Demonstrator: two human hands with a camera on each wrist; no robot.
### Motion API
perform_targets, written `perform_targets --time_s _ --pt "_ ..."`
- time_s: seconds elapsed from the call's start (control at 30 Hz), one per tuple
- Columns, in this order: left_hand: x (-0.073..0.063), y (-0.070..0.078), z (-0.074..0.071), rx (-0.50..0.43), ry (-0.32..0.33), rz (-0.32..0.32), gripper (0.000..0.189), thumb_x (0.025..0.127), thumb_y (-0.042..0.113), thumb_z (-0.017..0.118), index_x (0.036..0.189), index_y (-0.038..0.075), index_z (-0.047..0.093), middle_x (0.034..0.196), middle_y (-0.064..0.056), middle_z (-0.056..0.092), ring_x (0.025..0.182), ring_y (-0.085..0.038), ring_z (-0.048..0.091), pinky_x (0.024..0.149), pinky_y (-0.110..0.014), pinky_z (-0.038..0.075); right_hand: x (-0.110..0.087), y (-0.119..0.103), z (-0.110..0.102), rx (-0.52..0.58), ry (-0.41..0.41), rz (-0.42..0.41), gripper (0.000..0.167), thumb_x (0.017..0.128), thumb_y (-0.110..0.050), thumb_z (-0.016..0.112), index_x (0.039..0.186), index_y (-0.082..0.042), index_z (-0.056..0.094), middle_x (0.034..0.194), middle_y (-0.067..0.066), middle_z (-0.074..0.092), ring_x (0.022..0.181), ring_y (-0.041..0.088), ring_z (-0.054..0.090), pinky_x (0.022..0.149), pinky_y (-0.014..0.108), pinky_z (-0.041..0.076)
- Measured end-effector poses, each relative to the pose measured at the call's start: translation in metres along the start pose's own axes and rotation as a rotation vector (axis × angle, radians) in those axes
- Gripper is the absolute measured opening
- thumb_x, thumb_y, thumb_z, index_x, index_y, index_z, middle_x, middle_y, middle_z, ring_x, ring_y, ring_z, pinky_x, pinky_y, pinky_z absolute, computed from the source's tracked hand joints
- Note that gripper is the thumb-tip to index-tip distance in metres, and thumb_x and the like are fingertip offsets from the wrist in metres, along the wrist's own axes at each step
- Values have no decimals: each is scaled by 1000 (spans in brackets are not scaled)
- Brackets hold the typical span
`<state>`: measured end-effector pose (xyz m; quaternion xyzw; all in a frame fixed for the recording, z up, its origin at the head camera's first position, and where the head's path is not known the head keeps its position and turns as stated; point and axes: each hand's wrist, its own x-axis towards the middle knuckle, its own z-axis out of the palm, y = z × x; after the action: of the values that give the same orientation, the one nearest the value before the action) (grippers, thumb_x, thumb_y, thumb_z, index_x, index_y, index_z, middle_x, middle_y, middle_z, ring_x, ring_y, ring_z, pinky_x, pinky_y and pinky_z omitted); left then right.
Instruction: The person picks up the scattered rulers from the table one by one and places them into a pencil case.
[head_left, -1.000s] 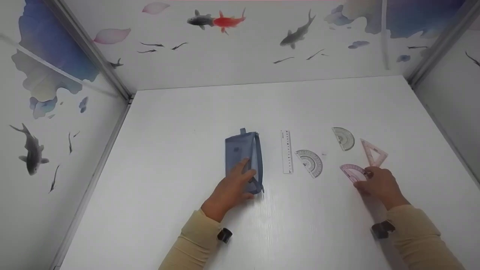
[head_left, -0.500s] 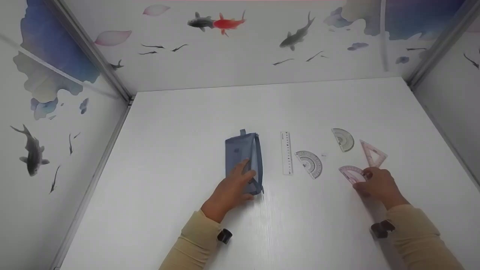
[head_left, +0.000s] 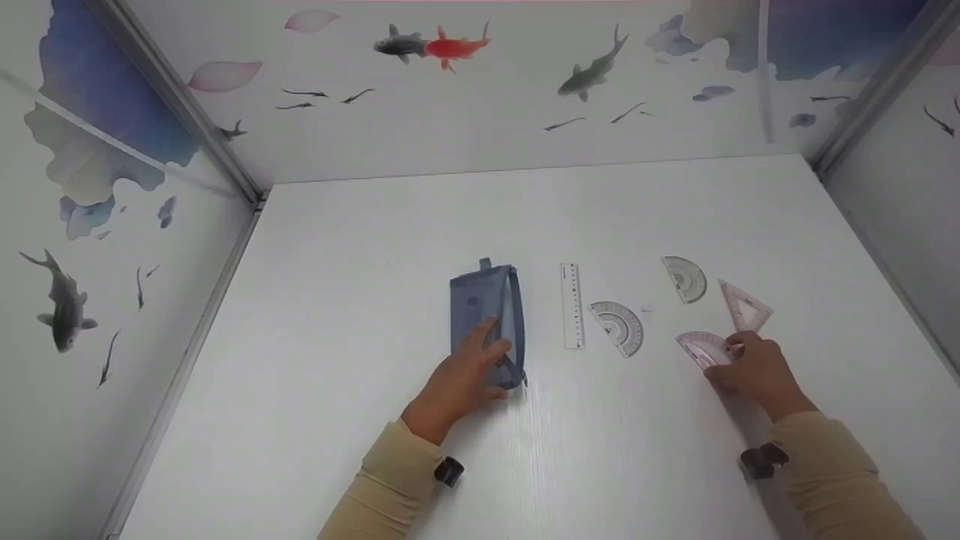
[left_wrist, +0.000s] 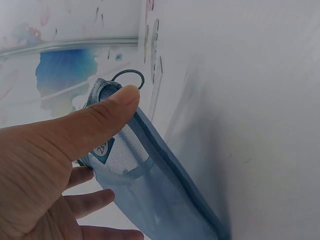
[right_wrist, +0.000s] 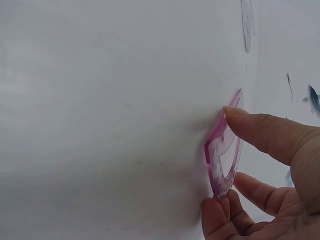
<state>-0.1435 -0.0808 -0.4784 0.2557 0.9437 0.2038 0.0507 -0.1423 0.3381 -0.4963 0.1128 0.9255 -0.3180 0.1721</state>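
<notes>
A blue mesh zip pencil pouch (head_left: 476, 296) lies on the white table with its zip side facing right. My left hand (head_left: 452, 386) rests on its near end with fingers spread; in the left wrist view the thumb lies over the end by the zip's ring (left_wrist: 129, 71). Over to the right, my right hand (head_left: 761, 375) pinches a clear pink protractor (head_left: 697, 345) between thumb and fingertips. The right wrist view has this protractor (right_wrist: 212, 155) tilted on edge close to the table surface. A pink set square (head_left: 754, 307) lies just beyond the right hand's fingers.
Between the hands lie a clear straight ruler (head_left: 573, 307) and a clear protractor (head_left: 621, 328). Another clear protractor (head_left: 685, 279) is farther back. White panels printed with fish (head_left: 592, 67) enclose the table (head_left: 360, 247) at the back and both sides.
</notes>
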Motion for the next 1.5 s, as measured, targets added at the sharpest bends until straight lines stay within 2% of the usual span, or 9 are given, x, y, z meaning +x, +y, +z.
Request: perform_targets --time_s 0.3,0.57,1.2,1.5 --pt "0 0 0 6 -5 -8 62 74 21 84 126 20 50 155 -14 27 135 -33 40 85 -38 54 -1 2 1 8 9 -11 74 84 -20 73 132 18 33 125 44 41 104 48 48 92 60 42" --pt "-1 -2 1 6 15 23 61 74 20 84 125 18 50 153 -15 28 135 -34 40 87 -39 53 0 6 5 1 39 -39 71 84 -19 73 133 15 35 123 42 44 104 48 48 90 59 43" --pt "-2 -2 0 -7 17 20 63 74 19 84 127 18 50 154 -16 28 134 -35 41 86 -39 54 -4 2 8 47 52 -16 71 86 -19 71 137 12 31 126 40 42 108 48 46 93 60 41" --pt "-2 -2 0 13 26 36 62 75 21 83 126 17 49 153 -16 29 135 -33 39 89 -38 52 -5 1 8 71 47 -26 68 89 -16 67 139 10 28 132 40 39 118 52 42 96 61 39"
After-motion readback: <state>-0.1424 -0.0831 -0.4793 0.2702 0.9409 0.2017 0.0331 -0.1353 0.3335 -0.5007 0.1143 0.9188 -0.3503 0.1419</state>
